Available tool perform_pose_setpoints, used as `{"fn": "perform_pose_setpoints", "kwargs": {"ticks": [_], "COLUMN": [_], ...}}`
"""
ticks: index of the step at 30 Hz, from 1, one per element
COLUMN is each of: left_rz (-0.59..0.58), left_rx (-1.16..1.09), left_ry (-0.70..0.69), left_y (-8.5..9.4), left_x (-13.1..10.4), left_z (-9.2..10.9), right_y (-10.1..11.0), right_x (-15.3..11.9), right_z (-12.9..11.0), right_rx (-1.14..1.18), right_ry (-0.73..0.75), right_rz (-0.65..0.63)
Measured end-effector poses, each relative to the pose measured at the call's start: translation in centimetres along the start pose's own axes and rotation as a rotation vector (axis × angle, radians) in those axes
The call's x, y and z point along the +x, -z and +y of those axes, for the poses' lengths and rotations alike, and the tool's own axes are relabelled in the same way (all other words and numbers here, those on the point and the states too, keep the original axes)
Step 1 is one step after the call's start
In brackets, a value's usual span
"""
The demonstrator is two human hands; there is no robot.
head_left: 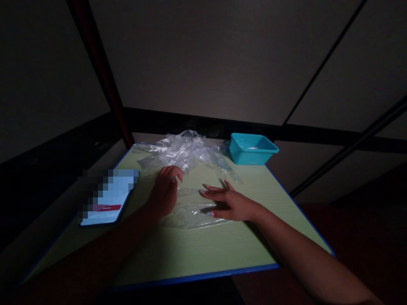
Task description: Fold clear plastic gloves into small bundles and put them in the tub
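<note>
Fingers of the right hand [234,205] spread over a flat, clear plastic bag [189,217], its length running leftward from them toward the left hand [163,191], whose curled fingers' grip I can't tell.

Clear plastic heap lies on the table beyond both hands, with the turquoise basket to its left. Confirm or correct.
Wrong side: the head view shows the turquoise basket to the right of the clear plastic heap. The rest holds.
</note>
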State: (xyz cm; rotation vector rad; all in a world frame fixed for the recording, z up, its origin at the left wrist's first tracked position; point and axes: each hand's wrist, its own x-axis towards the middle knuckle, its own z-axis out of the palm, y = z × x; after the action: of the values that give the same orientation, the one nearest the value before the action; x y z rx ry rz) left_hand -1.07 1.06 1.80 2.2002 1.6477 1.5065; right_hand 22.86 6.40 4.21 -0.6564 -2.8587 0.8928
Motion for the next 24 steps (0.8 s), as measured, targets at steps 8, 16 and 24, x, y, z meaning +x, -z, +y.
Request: {"fn": "perform_pose_setpoints", "kwargs": {"ticks": [8,16,24], "left_rz": [-0.056,-0.213,-0.453], "left_rx": [-0.510,-0.656,0.128], "left_ry": [0.425,0.489,-0.011], "left_y": [-1.4,-2.6,-0.7], "left_x": [0.2,-0.4,-1.0], "left_z": [-0.7,-1.9,0.2], "right_y": [-0.2,0.0,-0.3], "right_x": [0.0,-0.6,-0.8], "right_z": [0.1,0.5,-1.6], "right_rx": [-0.066,-0.215,-0.225], "right_ry": [0.025,-0.087,-0.032], "right_rz": [0.021,0.155,-0.071]}}
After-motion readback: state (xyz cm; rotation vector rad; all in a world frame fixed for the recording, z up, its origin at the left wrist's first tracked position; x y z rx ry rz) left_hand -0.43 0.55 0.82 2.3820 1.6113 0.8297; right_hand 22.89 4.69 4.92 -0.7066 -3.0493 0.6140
